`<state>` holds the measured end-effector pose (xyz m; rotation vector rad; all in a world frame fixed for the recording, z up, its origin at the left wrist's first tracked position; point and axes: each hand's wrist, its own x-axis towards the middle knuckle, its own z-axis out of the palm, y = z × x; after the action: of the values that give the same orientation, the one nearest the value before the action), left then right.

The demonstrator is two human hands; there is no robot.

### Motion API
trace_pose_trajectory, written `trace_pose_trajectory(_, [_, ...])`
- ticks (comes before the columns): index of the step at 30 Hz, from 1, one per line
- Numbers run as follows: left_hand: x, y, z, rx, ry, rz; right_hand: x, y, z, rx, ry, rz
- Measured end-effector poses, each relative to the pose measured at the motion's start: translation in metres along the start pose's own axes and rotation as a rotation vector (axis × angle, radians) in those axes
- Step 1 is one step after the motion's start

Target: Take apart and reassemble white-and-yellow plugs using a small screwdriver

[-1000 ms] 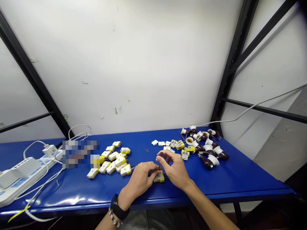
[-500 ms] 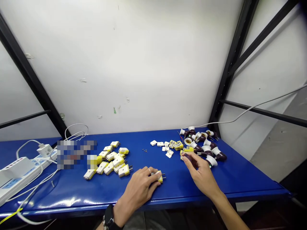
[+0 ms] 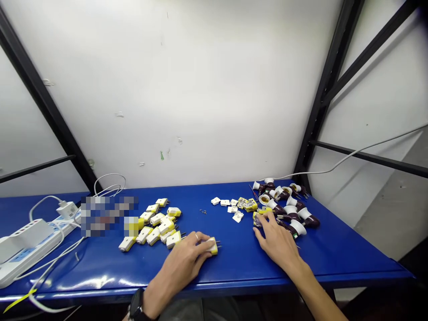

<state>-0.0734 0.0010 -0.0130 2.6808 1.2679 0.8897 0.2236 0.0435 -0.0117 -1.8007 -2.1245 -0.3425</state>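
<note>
In my left hand (image 3: 187, 256) is a white-and-yellow two-pin plug (image 3: 213, 246), pinched near the table's front with its pins pointing right. My right hand (image 3: 277, 240) reaches over the right side with fingers apart, its fingertips at a yellow plug part (image 3: 257, 219). Whether they touch it I cannot tell. A thin tip (image 3: 298, 247) shows beyond the right hand's outer edge; the rest of it is hidden. Several assembled white-and-yellow plugs (image 3: 166, 226) lie in a group left of my left hand. White plug covers (image 3: 238, 216) and open yellow plug bodies (image 3: 250, 204) lie beyond my right hand.
Dark-brown lamp holders with white collars (image 3: 309, 217) are heaped at the right. Small screws (image 3: 203, 211) lie mid-table on the blue tabletop (image 3: 230, 263). A power strip (image 3: 40, 243) with white cables occupies the left end. Black frame posts (image 3: 321, 107) flank the white wall.
My left hand has moved left with the plug. The dark object earlier in my right hand no longer shows between its fingers, which have spread over the yellow parts.
</note>
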Motion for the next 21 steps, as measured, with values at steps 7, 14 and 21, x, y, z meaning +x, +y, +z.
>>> trace_pose_trajectory(7, [-0.013, -0.071, -0.053, 0.216, 0.389, -0.214, -0.006, -0.005, 0.002, 0.055, 0.037, -0.078])
trace_pose_trajectory(14, [-0.021, -0.105, -0.061, 0.253, 0.236, -0.431, -0.011, -0.006, 0.002, 0.241, 0.074, -0.146])
trace_pose_trajectory(21, [-0.008, -0.082, -0.049, 0.263, 0.350, -0.363, -0.014, -0.009, 0.000, 0.263, 0.037, -0.164])
